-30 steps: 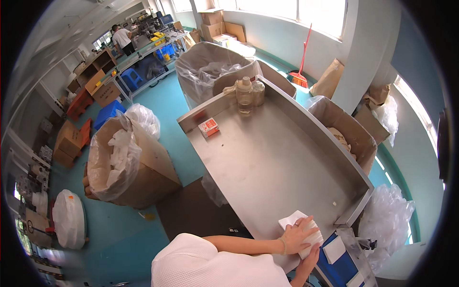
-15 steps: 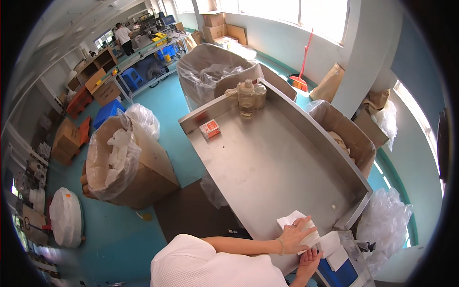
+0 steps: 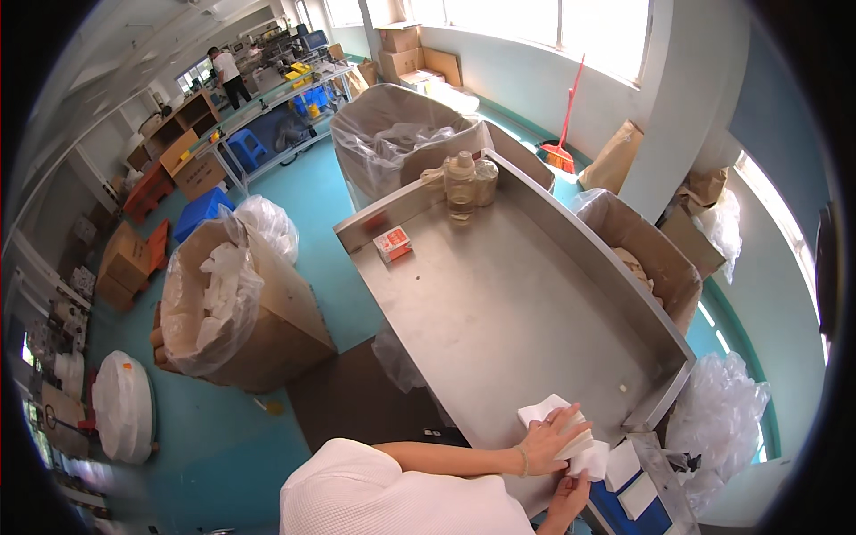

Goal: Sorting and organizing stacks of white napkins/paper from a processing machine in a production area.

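Resting flat on a stack of folded white paper [image 3: 538, 410], the left hand [image 3: 551, 439] has its fingers spread; the stack lies on the near end of the steel table [image 3: 513, 303]. The right hand [image 3: 569, 499], beside that same near end, is partly curled, its fingertips at a white folded piece [image 3: 590, 462] next to the stack; whether it grips this piece or only supports it, I cannot tell. Just off the table's near right corner, two white folded packets [image 3: 637, 497] lie on a blue belt [image 3: 658, 517]. At the table's far end stands a clear bottle [image 3: 461, 189], and a small red-and-white carton [image 3: 392, 242] sits near its far left corner. A bag-lined cardboard box [image 3: 276, 312] stands left of the table, and clear plastic bags [image 3: 718, 410] are bunched at its right.
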The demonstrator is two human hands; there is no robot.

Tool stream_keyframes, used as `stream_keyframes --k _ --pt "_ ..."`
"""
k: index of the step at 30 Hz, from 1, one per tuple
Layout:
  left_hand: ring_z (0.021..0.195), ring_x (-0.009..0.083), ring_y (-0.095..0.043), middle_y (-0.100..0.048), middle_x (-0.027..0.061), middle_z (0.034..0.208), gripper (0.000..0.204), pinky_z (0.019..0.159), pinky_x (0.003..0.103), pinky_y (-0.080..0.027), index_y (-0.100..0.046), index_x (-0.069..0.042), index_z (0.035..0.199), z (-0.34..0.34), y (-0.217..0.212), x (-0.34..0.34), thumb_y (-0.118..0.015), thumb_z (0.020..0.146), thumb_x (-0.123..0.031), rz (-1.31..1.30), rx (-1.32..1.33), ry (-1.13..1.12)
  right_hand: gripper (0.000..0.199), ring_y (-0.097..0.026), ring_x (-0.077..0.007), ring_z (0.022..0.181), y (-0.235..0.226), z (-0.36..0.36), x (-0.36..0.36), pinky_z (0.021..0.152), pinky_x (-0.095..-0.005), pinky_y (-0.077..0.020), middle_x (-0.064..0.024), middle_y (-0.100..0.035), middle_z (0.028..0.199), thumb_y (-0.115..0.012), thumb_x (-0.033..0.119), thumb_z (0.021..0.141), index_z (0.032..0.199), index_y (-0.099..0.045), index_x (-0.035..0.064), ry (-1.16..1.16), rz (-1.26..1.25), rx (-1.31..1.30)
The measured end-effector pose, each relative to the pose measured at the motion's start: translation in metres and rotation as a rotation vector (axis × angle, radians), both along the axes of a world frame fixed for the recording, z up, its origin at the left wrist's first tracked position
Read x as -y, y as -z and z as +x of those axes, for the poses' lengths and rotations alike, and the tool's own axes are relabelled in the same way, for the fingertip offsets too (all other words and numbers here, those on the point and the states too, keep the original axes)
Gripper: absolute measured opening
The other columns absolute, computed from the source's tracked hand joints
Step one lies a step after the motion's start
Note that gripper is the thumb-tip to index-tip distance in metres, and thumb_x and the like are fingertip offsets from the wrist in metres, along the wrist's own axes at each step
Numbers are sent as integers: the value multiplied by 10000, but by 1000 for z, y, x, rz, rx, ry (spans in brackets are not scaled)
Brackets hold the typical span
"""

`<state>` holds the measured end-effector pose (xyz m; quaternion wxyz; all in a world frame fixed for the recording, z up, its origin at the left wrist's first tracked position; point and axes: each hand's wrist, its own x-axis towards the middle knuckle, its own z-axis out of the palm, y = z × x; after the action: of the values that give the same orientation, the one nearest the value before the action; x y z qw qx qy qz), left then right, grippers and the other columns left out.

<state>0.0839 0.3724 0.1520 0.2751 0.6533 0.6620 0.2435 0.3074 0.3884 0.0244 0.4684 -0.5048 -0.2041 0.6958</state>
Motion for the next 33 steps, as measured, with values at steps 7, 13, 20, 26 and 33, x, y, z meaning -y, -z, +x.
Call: stream_keyframes --k 7,13,20,26,33 --pt "1319 440 -383 -315 252 1477 988 1033 565 -364 -182 -166 1528 -13 23 5 -678 773 -566 -254 245 -222 669 -564 -138 977 -95 -72 20 692 -282 -401 -18 -590 1159 -514 625 910 1337 -491 110 -169 -30 492" --pt "1325 442 -375 -381 272 1430 1018 1059 503 -360 -169 -74 1518 1 20 10 -687 777 -542 -137 80 -91 482 -555 -171 1056 -41 -56 32 873 -313 -507 -57 -567 1207 -486 349 1010 1367 -488 24 -122 72 387" --pt "1262 424 -381 -401 270 1369 1050 1063 486 -321 -177 86 1459 -27 13 -8 -818 718 -293 111 277 49 470 -545 -132 704 -97 -102 -2 675 -277 -461 -23 -599 765 -543 468 965 987 -626 5 -183 144 553" --pt "1311 394 -342 -337 255 1430 1143 1090 482 -295 -93 57 1491 -1 -2 -10 -840 693 -277 -34 290 36 292 -516 -109 754 -90 -66 22 702 -275 -437 -2 -580 861 -591 345 946 1042 -637 74 -84 -241 -58" --pt "1339 375 -345 -328 252 1451 1044 1106 429 -303 -155 61 1482 -4 2 -8 -803 715 -228 -125 427 39 373 -670 -194 869 -96 -20 14 751 -285 -542 -123 -662 1023 -630 305 942 1133 -563 -8 212 -263 -68"
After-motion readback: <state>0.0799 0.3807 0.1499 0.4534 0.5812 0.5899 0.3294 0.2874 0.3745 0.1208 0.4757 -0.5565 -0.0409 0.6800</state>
